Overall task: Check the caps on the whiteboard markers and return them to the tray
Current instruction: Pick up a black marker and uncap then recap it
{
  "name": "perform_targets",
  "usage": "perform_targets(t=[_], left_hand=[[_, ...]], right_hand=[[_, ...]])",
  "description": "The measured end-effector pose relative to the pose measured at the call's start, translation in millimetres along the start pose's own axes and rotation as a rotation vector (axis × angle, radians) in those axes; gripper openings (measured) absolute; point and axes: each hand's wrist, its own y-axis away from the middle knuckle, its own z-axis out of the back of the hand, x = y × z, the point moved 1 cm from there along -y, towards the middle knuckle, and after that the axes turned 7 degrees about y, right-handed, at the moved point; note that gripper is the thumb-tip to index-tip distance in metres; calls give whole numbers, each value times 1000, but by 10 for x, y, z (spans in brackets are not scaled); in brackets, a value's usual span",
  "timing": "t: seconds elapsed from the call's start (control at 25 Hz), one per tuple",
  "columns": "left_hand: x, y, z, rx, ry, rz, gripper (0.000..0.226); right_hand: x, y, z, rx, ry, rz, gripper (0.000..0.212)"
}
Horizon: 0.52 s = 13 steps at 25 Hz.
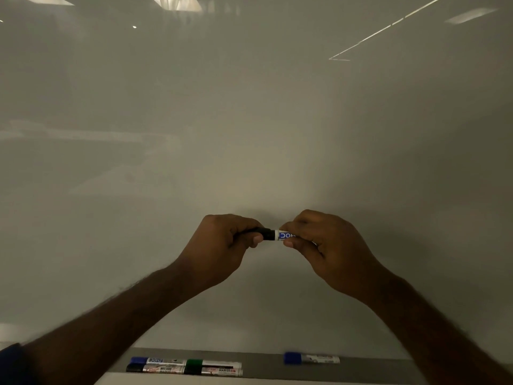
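Note:
Both my hands hold one whiteboard marker (273, 235) level in front of the whiteboard. My left hand (222, 245) is closed around its black cap end. My right hand (319, 243) pinches the white barrel with the blue label. Only a short middle stretch of the marker shows between the hands. Below runs the grey tray (263, 362). On its left lie a blue-capped marker (158, 360), a black-capped marker (155, 368) and two dark-capped markers (213, 367) side by side. Another blue-capped marker (311, 358) lies alone further right on the tray.
The whiteboard (249, 120) fills nearly the whole view and shows faint reflections of ceiling lights. My forearms come in from the bottom corners and cover the tray's ends.

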Motion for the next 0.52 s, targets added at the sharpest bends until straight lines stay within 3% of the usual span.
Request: perform_targets(t=[0.24,0.52], left_hand=[[228,27,-194,47,41,30,16],[767,390,-793,205,-4,103,25]], right_hand=[[-158,164,-289,-10,-120,-90,25],[-369,692,-957,116,-240,-234,25]])
